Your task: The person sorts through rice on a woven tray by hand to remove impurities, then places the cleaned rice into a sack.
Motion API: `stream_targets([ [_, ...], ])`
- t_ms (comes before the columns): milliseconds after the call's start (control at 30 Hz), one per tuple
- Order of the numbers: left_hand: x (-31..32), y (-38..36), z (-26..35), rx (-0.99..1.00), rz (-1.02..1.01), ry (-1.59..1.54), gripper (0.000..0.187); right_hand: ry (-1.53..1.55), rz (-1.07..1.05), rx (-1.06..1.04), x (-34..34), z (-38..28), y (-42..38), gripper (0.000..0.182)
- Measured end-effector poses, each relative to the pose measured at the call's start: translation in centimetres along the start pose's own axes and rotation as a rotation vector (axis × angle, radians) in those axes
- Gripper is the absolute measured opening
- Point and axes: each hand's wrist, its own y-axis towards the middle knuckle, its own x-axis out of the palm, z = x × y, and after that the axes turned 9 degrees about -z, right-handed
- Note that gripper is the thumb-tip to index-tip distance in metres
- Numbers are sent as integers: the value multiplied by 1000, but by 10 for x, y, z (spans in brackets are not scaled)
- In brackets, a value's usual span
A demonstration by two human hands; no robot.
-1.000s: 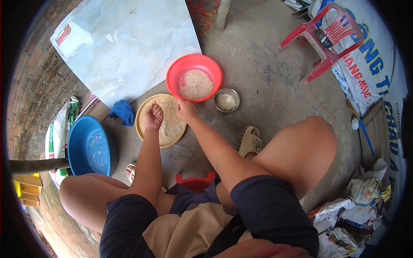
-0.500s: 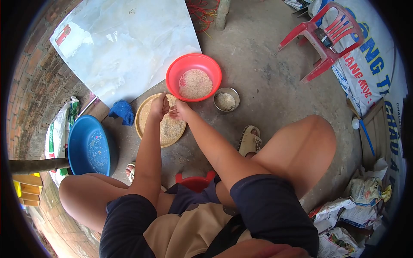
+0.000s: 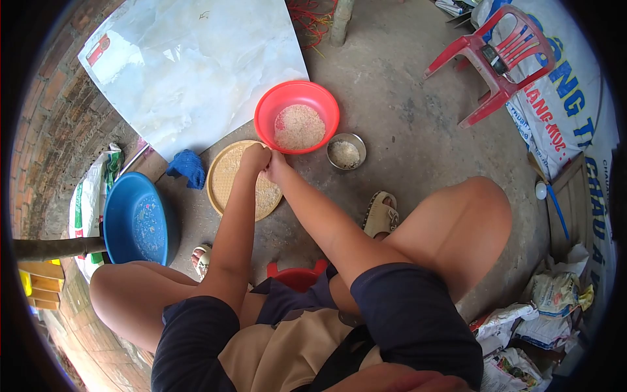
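Over the right side of a round woven tray (image 3: 221,179) my two hands are together. My left hand (image 3: 256,157) is closed, back up, and whatever it may hold is hidden. Against it lies my right hand (image 3: 277,167), its fingers mostly out of sight behind the left. Pale grains are spread on the tray, thickest at its lower right. Just beyond my hands stands a red basin (image 3: 330,108) with a heap of pale grain (image 3: 300,127). To its lower right is a small metal bowl (image 3: 360,148) with some grain.
A blue tub (image 3: 112,219) with bits stuck inside is at the left, near a blue cloth (image 3: 187,168). A glossy white sheet (image 3: 196,72) covers the floor ahead. A red plastic chair (image 3: 480,62) stands far right; crumpled bags (image 3: 555,294) lie at lower right.
My left hand has moved right and turned back up, meeting my right hand. The right palm, with fingers extended before, is now largely covered. The containers have stayed in place.
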Motion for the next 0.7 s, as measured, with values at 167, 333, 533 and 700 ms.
stream_targets([
  [167,-2,0,-4,13,-78,6,30,-190,91,-64,-9,-2,-2,16],
  [333,27,14,-57,28,239,-63,29,-899,229,-142,-28,-11,-1,26],
  [533,80,-14,-88,-59,192,86,52,-1930,429,-430,-24,-22,-51,34],
  [700,103,-29,-94,39,269,174,57,-2119,451,-316,-23,-38,-62,32],
])
